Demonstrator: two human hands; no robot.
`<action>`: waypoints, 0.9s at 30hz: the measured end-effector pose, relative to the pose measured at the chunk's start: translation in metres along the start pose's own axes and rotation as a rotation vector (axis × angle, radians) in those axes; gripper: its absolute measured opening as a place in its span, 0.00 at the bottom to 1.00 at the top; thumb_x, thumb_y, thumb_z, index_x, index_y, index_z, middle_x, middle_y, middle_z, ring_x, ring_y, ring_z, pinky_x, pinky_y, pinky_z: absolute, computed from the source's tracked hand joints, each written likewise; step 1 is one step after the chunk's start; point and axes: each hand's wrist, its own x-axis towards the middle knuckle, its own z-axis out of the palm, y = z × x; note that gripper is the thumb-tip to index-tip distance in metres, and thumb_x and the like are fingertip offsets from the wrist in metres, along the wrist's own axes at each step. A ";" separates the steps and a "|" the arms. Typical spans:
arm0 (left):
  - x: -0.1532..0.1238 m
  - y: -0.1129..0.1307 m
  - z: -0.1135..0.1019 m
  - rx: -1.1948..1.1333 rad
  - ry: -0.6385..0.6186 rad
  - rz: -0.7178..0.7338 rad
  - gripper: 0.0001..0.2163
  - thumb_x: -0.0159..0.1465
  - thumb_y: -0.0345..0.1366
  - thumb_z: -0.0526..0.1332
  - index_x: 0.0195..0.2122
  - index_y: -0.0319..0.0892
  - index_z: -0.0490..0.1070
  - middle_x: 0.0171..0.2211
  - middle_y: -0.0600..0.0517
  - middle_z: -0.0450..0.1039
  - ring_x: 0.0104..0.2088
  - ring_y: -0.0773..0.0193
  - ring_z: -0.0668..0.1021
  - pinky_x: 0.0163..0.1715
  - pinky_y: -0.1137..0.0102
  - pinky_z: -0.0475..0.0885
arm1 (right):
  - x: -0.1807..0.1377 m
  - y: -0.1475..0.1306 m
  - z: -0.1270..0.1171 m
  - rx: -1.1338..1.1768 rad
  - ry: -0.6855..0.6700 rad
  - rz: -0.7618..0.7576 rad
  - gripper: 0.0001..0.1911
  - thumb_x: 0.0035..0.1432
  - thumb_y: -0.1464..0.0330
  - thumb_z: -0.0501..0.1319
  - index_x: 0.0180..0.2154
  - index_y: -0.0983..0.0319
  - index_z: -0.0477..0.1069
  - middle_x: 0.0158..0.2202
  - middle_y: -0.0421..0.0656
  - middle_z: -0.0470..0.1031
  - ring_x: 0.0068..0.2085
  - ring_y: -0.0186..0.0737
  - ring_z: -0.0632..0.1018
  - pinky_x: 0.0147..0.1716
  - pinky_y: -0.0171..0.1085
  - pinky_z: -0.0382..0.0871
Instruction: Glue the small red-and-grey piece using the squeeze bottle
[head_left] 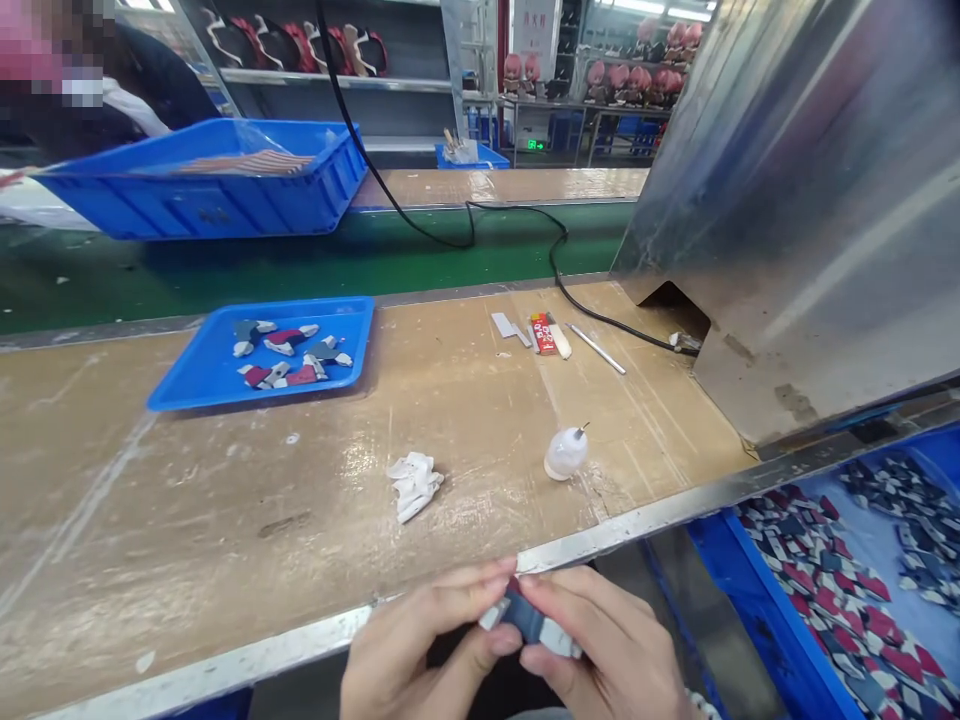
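Far to your left, a deep blue bin [202, 180] sat beyond the green belt [300, 260], and nearer, on the wooden tabletop [187, 520], a shallow blue tray [225, 385] carried a handful of small red, grey and white parts [289, 355]. Moving right, a crumpled white wipe [413, 483] lay near the middle, and just right of it a small clear bottle [566, 452] with a needle tip stood upright. At the near edge, below the metal rim, your left hand [420, 650] and right hand [607, 650] met over one small dark-blue and white piece [525, 618]; each grip was clenched on it, thumb under and fingertips on top, left at its left end, right at its right end. To do this well, you probably needed to keep the piece level and the pinch light, so the halves seated squarely rather than skewed. Far right, a sloped metal housing [810, 200] rose above a blue crate of like pieces [847, 590].
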 end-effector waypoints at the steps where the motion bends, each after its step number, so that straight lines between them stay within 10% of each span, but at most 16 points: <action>1: 0.006 -0.005 -0.006 0.025 -0.044 -0.005 0.08 0.67 0.32 0.67 0.46 0.52 0.79 0.43 0.53 0.84 0.43 0.59 0.86 0.45 0.69 0.84 | 0.002 0.004 -0.004 0.009 -0.032 0.007 0.18 0.69 0.57 0.62 0.53 0.60 0.75 0.38 0.48 0.85 0.38 0.41 0.86 0.39 0.31 0.81; 6: 0.030 -0.027 -0.024 0.202 -0.036 0.000 0.07 0.68 0.32 0.64 0.42 0.49 0.81 0.45 0.48 0.79 0.47 0.59 0.84 0.40 0.75 0.82 | -0.004 0.042 -0.025 -0.130 0.085 0.446 0.17 0.63 0.50 0.65 0.46 0.53 0.76 0.37 0.40 0.81 0.36 0.38 0.82 0.36 0.34 0.77; 10: 0.034 -0.034 -0.022 0.274 -0.093 0.064 0.08 0.70 0.30 0.60 0.43 0.46 0.79 0.39 0.49 0.81 0.42 0.60 0.84 0.41 0.74 0.81 | 0.005 0.074 -0.030 -0.137 0.159 0.703 0.31 0.59 0.48 0.66 0.58 0.54 0.67 0.54 0.47 0.76 0.52 0.51 0.77 0.52 0.52 0.71; 19: 0.014 -0.028 -0.018 0.471 -0.120 0.081 0.09 0.70 0.37 0.63 0.50 0.47 0.72 0.48 0.48 0.80 0.50 0.58 0.82 0.50 0.69 0.79 | 0.031 0.085 -0.017 -0.025 -0.100 0.683 0.19 0.61 0.54 0.66 0.51 0.53 0.73 0.54 0.45 0.77 0.56 0.53 0.75 0.60 0.57 0.63; 27: 0.008 -0.034 -0.016 0.425 -0.053 -0.036 0.08 0.71 0.35 0.63 0.50 0.48 0.73 0.49 0.49 0.76 0.46 0.62 0.83 0.38 0.77 0.81 | 0.010 0.087 -0.019 0.109 -0.097 0.696 0.31 0.65 0.53 0.65 0.65 0.44 0.58 0.59 0.42 0.75 0.61 0.51 0.73 0.64 0.59 0.58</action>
